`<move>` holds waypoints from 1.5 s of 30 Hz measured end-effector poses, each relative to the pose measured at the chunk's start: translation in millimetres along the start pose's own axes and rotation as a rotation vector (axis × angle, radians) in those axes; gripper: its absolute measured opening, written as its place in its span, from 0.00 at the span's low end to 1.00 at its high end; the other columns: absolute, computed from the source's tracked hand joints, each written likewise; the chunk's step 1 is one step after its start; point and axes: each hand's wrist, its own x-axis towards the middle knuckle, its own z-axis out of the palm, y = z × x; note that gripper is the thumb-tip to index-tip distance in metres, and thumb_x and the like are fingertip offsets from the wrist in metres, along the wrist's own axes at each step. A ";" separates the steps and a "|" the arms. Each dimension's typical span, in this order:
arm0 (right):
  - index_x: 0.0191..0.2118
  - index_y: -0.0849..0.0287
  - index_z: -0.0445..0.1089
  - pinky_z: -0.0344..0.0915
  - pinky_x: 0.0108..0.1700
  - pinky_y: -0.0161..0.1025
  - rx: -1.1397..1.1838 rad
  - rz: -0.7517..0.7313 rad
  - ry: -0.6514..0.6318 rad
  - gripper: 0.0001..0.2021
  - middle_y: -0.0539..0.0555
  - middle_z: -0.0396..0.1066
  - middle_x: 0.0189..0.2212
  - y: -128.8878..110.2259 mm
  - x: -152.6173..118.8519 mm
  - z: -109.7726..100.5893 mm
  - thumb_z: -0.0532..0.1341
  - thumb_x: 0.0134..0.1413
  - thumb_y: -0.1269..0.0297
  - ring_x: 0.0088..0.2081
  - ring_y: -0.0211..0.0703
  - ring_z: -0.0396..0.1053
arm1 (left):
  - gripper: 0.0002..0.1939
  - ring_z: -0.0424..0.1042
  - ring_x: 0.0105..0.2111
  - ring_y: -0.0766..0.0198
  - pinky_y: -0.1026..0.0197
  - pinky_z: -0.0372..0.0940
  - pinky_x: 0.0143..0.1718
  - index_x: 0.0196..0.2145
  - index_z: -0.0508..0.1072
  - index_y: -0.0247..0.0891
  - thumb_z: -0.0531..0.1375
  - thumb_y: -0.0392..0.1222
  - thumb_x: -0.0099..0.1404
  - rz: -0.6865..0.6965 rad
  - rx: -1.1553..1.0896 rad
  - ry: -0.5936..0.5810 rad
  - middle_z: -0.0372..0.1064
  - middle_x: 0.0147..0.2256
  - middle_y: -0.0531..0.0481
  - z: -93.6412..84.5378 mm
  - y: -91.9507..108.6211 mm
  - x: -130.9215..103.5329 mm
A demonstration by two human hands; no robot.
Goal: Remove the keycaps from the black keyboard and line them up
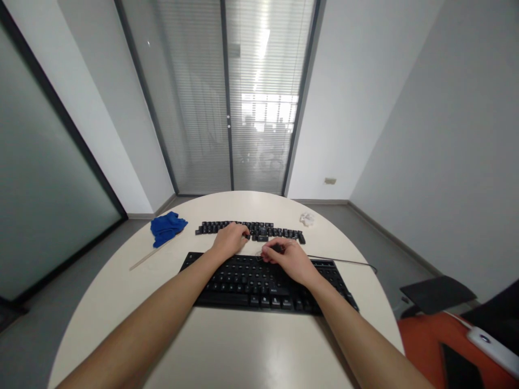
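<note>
A black keyboard [243, 282] lies across the table under my forearms. Some of its upper keys are off, while the lower rows still carry caps. Beyond it, loose black keycaps [263, 229] are laid out in rows. My left hand [231, 240] reaches to the near side of these rows, its fingertips closed on a small black keycap [247, 236]. Over the keyboard's top edge, my right hand [288, 258] pinches a small dark tool [277, 248] with what looks like thin wire at its tip, like a keycap puller. My fingers partly hide it.
A blue cloth [167, 228] lies at the left with a thin wooden stick [149, 257] beside it. White crumpled tissue [307, 219] sits at the back right. The keyboard's cable [344, 260] runs off the right edge of the round table [227, 346]. An orange chair [425, 340] stands right.
</note>
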 end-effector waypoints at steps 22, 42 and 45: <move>0.32 0.61 0.74 0.71 0.33 0.37 0.016 0.022 -0.004 0.13 0.54 0.76 0.27 -4.2 -1.7 0.0 0.62 0.55 0.55 0.30 0.42 0.74 | 0.12 0.72 0.48 0.56 0.58 0.66 0.48 0.43 0.75 0.46 0.60 0.40 0.60 -0.023 -0.056 -0.029 0.76 0.46 0.52 0.7 6.2 2.7; 0.36 0.58 0.77 0.65 0.41 0.38 -0.137 -0.076 -0.149 0.13 0.52 0.77 0.31 -19.9 -13.6 22.2 0.61 0.59 0.55 0.35 0.45 0.72 | 0.11 0.72 0.33 0.62 0.60 0.66 0.41 0.43 0.74 0.41 0.60 0.39 0.61 -0.183 -0.344 0.119 0.75 0.40 0.51 -32.6 6.7 -51.0; 0.36 0.58 0.77 0.63 0.38 0.37 -0.199 -0.087 -0.153 0.14 0.52 0.76 0.31 -22.6 -15.8 27.9 0.60 0.60 0.54 0.33 0.44 0.71 | 0.10 0.71 0.32 0.62 0.61 0.65 0.37 0.43 0.73 0.40 0.59 0.40 0.62 -0.187 -0.407 0.103 0.75 0.38 0.51 -38.4 10.7 -73.5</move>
